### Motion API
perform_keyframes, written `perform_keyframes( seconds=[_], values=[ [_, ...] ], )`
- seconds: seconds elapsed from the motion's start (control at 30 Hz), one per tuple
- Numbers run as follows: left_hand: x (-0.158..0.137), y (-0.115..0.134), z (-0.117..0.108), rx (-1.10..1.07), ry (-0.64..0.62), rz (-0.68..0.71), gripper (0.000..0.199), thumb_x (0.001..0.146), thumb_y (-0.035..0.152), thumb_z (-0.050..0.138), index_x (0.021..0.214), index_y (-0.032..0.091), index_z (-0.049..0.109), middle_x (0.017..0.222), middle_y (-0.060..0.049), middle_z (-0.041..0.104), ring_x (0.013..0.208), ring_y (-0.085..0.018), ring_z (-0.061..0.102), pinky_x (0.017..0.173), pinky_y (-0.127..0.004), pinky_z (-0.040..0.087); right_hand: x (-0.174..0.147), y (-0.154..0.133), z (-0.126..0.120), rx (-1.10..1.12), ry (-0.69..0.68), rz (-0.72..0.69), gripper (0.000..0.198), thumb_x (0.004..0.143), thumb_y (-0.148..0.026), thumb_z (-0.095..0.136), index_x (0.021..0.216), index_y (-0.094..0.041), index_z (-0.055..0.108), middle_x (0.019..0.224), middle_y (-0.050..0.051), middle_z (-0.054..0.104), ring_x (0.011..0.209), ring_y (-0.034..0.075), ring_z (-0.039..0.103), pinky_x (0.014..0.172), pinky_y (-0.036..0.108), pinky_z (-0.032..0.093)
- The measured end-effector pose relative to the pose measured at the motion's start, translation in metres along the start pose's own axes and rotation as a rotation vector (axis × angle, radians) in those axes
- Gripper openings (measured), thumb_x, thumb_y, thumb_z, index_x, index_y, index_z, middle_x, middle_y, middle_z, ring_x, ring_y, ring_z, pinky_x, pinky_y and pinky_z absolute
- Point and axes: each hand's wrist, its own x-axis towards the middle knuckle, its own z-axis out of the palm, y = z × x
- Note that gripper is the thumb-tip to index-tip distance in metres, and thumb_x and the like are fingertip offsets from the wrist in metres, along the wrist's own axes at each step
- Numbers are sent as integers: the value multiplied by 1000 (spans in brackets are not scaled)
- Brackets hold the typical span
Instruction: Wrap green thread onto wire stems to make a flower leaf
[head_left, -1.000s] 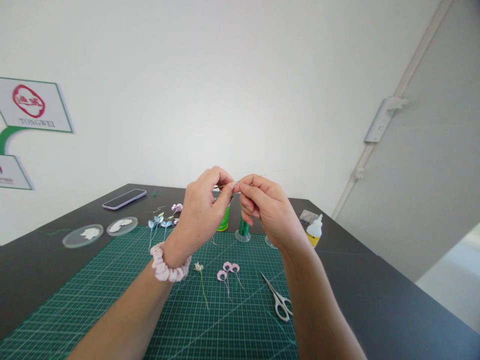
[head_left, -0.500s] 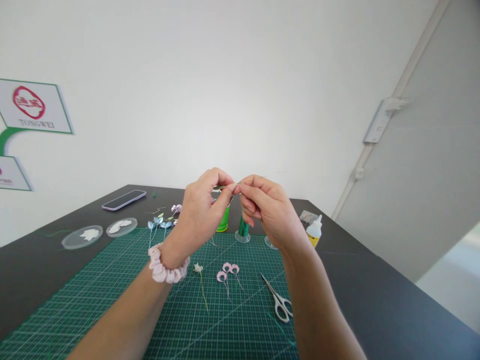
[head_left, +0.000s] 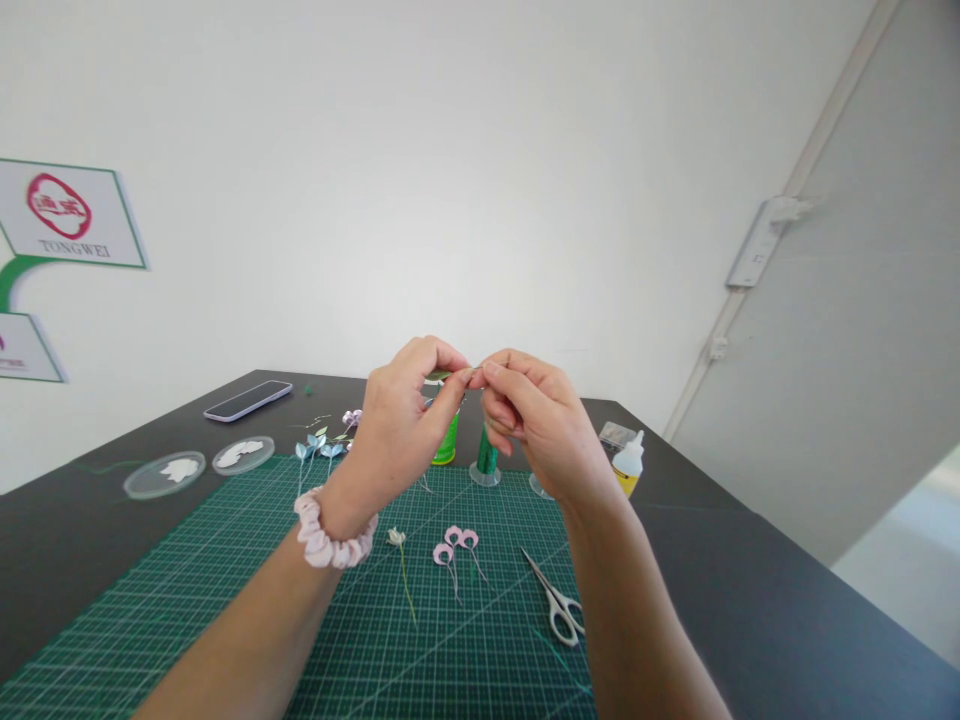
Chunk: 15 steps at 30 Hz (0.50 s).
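Above the far part of the mat, my left hand (head_left: 409, 410) is closed in a pinch on a thin wire stem. A small pale green leaf-like piece (head_left: 437, 377) shows between its thumb and fingers. My right hand (head_left: 536, 410) pinches the same thin stem close beside it, its other fingers curled. The fingertips nearly meet and hide most of the stem. Below the hands, several pink looped petals (head_left: 443, 553) on wires and a white flower (head_left: 396, 538) on a green stem lie on the cutting mat (head_left: 315, 640). White-handled scissors (head_left: 561, 612) lie near my right forearm.
Behind the hands stand a green can (head_left: 447, 442) and a green thread spool (head_left: 487, 458). A glue bottle (head_left: 629, 464) is at the right. Leftward lie blue flowers (head_left: 319, 447), two clear dishes (head_left: 142, 482) with white pieces, and a phone (head_left: 248, 400).
My right fingers have shifted very slightly right along the stem. The left hand keeps its pinch almost in place, and the things on the mat stay put.
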Motion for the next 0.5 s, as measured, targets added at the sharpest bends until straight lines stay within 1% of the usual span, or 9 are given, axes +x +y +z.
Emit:
perform_keyframes(
  seconds=[0.13, 0.23, 0.33, 0.43, 0.5],
  values=[
    [-1, -1, 1, 36, 17, 81, 9, 86, 11, 54, 80, 16, 60, 76, -1, 64, 72, -12, 59, 66, -25, 45, 1, 3, 3, 9, 47, -20, 22, 84, -28, 56, 64, -18, 57, 42, -11, 34, 33, 4, 26, 31, 17, 27],
    [-1, 1, 1, 0, 11, 64, 10, 86, 11, 54, 79, 16, 59, 75, -1, 63, 71, -12, 58, 65, -25, 44, 2, 4, 4, 6, 71, -41, 21, 81, -26, 57, 61, -19, 56, 41, -12, 33, 33, 3, 25, 31, 17, 27],
    [0, 2, 0, -133, -46, -76, 8, 85, 15, 57, 78, 17, 59, 74, 1, 63, 69, -11, 57, 62, -25, 42, 2, 3, 3, -15, 80, -55, 20, 79, -24, 57, 59, -19, 56, 42, -12, 34, 32, 3, 27, 30, 17, 26],
    [2, 2, -2, -338, -184, -250, 11, 87, 22, 56, 77, 17, 58, 71, 1, 62, 68, -11, 56, 62, -25, 42, 1, 2, 1, -51, 68, -57, 21, 78, -22, 56, 57, -19, 54, 42, -11, 34, 31, 2, 28, 30, 17, 25],
    [3, 2, -3, -453, -279, -324, 17, 89, 25, 53, 74, 17, 58, 68, 1, 60, 66, -11, 54, 62, -25, 42, 0, 2, 0, -85, 64, -63, 21, 79, -22, 55, 57, -19, 54, 42, -11, 34, 31, 3, 28, 30, 18, 24]
  ],
)
